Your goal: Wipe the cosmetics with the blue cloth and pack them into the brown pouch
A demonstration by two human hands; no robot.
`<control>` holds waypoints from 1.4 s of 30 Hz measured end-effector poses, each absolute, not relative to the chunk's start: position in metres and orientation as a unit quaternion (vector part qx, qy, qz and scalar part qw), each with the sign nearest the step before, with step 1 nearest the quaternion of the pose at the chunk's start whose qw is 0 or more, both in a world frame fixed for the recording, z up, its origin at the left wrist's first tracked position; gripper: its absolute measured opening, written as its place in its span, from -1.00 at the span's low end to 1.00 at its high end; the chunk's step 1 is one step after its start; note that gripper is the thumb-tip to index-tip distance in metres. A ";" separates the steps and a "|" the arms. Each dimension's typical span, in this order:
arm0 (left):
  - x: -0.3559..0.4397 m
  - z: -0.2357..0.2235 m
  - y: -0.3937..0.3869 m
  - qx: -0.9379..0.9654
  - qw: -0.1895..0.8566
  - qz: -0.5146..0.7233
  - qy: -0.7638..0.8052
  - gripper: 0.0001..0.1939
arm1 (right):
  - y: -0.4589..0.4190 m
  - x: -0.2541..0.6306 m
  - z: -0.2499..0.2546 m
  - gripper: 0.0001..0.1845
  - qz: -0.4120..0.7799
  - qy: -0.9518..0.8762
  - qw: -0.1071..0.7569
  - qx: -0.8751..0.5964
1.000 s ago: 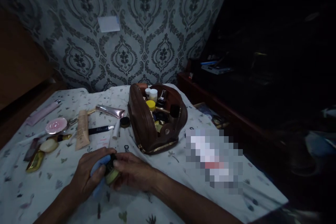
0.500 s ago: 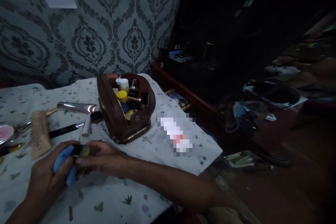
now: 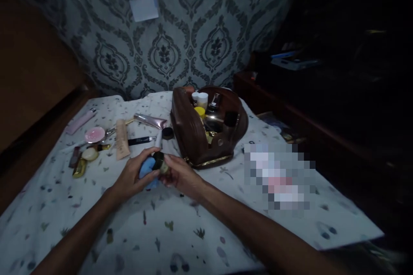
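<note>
Think of a clock lying flat with the small jar [image 3: 161,163] in the middle and 12 pointing at the wall [image 3: 164,49]. The jar is held up over the desk [image 3: 142,240], close to the person, tipped on its side. It has a dark lid end and a paler, greenish end.

The left hand [image 3: 132,176] comes in from 8 o'clock. Its fingers are curled around a soft blue cloth [image 3: 147,167], and the cloth is up against the dark end of the jar. The right hand [image 3: 183,178] comes in from 4 o'clock. Its fingers are closed on the pale end, with the thumb on top.

The big brown bag [image 3: 190,135] sits at 1 to 2 o'clock with its zip open. Inside are white caps [image 3: 202,98], a yellow lid [image 3: 200,112] and some dark things. A little black pot [image 3: 167,133] is near the bag, at 12 to 1 o'clock. A shiny pink tube [image 3: 150,120] lies at 11 to 12, and a peach tube [image 3: 122,139] lies at 10. The pink round case [image 3: 94,135] is farther off, at 10 too. A gold thing [image 3: 79,168] is at 9. A blurry blocked-out patch [image 3: 279,178] is at 3.
</note>
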State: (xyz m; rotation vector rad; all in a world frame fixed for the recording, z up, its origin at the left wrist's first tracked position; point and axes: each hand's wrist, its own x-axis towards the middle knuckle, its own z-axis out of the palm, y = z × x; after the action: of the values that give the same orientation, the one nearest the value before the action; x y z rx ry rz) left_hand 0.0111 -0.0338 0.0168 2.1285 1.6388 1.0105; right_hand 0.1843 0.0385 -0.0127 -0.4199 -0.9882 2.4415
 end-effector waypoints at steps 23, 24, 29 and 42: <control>0.013 0.019 -0.035 0.712 0.169 0.361 0.577 -0.49 | 0.037 0.183 -0.010 -0.43 0.844 -0.407 0.301 -0.177; 0.013 0.019 -0.035 0.714 0.169 0.359 0.577 -0.49 | 0.037 0.182 -0.010 -0.43 0.847 -0.403 0.297 -0.180; 0.013 0.021 -0.037 0.720 0.179 0.358 0.566 -0.51 | 0.037 0.181 -0.013 -0.38 0.845 -0.423 0.266 -0.188; 0.018 0.025 -0.041 0.650 0.178 0.428 0.602 -0.53 | 0.041 0.188 -0.003 -0.37 0.840 -0.450 0.256 -0.165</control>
State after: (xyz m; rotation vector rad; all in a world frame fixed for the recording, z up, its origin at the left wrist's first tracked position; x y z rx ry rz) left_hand 0.0183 -0.0406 0.0247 1.8398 1.7032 1.2114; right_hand 0.1878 0.0412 -0.0031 -0.4491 -1.2205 2.2800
